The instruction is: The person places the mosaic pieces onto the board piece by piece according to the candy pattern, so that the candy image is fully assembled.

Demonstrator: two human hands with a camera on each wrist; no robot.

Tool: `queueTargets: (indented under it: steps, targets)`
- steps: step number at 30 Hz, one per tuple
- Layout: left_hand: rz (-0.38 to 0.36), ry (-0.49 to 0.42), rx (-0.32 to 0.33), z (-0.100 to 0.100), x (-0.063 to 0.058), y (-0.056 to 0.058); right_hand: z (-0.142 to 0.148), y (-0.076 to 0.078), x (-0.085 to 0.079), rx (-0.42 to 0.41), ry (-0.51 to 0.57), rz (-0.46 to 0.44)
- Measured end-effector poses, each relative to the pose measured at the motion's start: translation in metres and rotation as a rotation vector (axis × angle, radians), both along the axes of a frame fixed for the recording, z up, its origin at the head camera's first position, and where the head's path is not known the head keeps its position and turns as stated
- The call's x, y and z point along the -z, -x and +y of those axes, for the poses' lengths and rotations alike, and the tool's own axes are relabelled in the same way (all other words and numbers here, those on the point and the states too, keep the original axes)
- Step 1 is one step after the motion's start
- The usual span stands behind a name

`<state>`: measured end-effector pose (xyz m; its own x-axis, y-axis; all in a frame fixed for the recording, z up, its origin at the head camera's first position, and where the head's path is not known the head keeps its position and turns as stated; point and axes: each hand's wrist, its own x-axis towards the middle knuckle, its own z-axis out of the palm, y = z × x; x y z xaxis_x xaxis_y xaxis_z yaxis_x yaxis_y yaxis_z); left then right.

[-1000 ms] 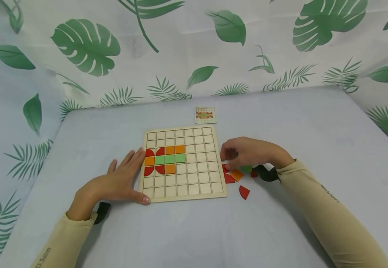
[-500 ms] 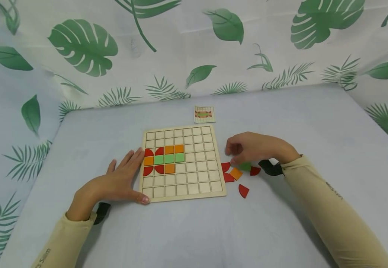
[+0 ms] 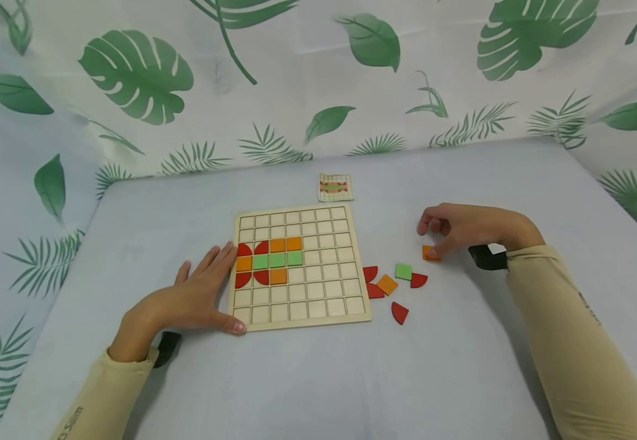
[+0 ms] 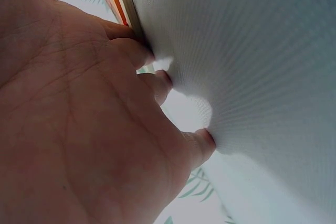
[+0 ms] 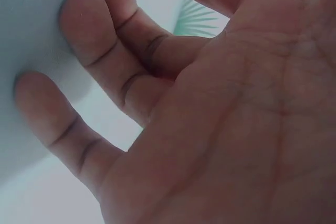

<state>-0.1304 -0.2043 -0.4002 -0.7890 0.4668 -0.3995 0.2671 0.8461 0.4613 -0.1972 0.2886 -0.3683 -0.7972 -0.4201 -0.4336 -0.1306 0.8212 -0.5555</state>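
Observation:
A wooden grid board (image 3: 302, 299) lies on the table, with red quarter-circles, orange squares and green squares (image 3: 277, 260) set in its left cells. My left hand (image 3: 194, 299) spreads along the board's left edge, its thumb at the near left corner. In the left wrist view the board's side shows beyond that palm. Right of the board, my right hand (image 3: 474, 225) hovers low with its thumb touching an orange square tile (image 3: 434, 258) on the table. The other fingers hang loosely, apart from that tile; the thumb's contact is hidden in the right wrist view.
Loose pieces lie between board and right hand: an orange tile (image 3: 388, 284), a green tile (image 3: 404, 272) and several red quarter-circles (image 3: 400, 313). A small pattern card (image 3: 336, 187) lies behind the board. A leaf-print cloth (image 3: 274, 79) hangs at the back.
My right hand has moved right, away from the board, and an orange tile now shows under its thumb. The loose green tile is uncovered. My left hand has stayed in place.

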Motion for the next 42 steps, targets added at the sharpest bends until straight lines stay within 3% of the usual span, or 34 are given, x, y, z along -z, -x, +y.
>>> queueTargets:
  steps: [9, 19, 29, 42]
  targets:
    - [-0.001, 0.013, -0.007, 0.001, 0.000, 0.000, -0.010, 0.000, 0.005, 0.008, -0.058, 0.065]
    - [-0.008, 0.000, -0.014, 0.001, 0.000, -0.001, -0.030, 0.004, 0.014, 0.016, 0.000, 0.188]
    - [-0.006, 0.014, -0.015, 0.000, 0.003, 0.002, -0.042, 0.003, 0.017, 0.024, 0.024, 0.247]
    - [0.003, 0.026, -0.005, 0.002, -0.001, 0.000, -0.056, 0.002, 0.014, -0.001, 0.103, 0.221]
